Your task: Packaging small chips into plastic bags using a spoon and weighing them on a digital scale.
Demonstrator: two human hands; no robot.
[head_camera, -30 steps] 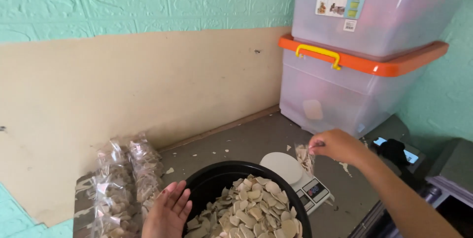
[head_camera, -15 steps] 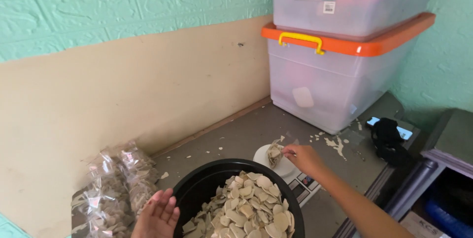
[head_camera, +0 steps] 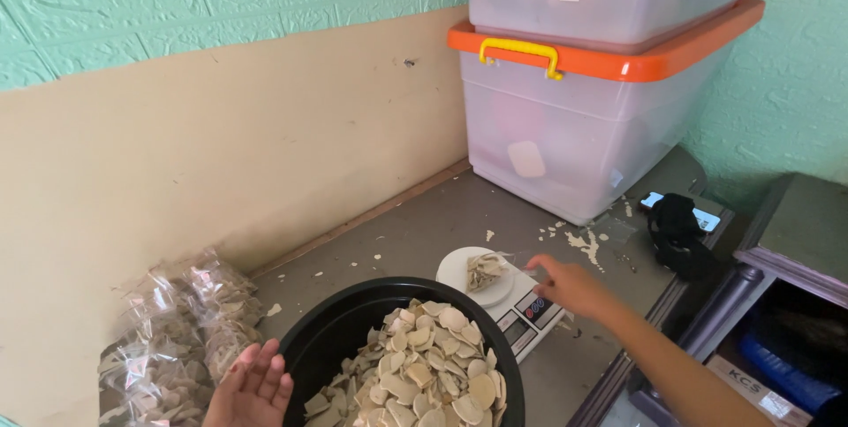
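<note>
Weighing step, judged from the layout: a small clear bag of chips [head_camera: 484,270] lies on the round white pan of the digital kitchen scale [head_camera: 523,310], and everything else is placed off that scale. The right hand [head_camera: 570,286] sits just right of the pan, over the scale's display end. Its fingers [head_camera: 537,263] are loosely extended toward the bag's clear edge. Cannot tell if they pinch the plastic or only hover beside it, because the film is too transparent to read. The left hand [head_camera: 252,387] is well to the left of the scale at the outer rim of the black basin [head_camera: 349,321], palm open and fingers spread, gripping nothing. The basin touches or nearly touches the scale's near-left side and is heaped with loose pale chips [head_camera: 424,365]. Farther left of the scale, against the beige wall panel, is a pile of filled bags [head_camera: 177,330]. Behind the scale stand two stacked translucent storage boxes [head_camera: 574,127], with an orange lid between them. Crumbs [head_camera: 583,241] lie on the grey surface [head_camera: 415,233] between them and the scale. A black cloth [head_camera: 678,228] lies on a phone to the scale's right. The display must stay unblocked for a reading. Lifting the bag would call for a light pinch at its open top.
</note>
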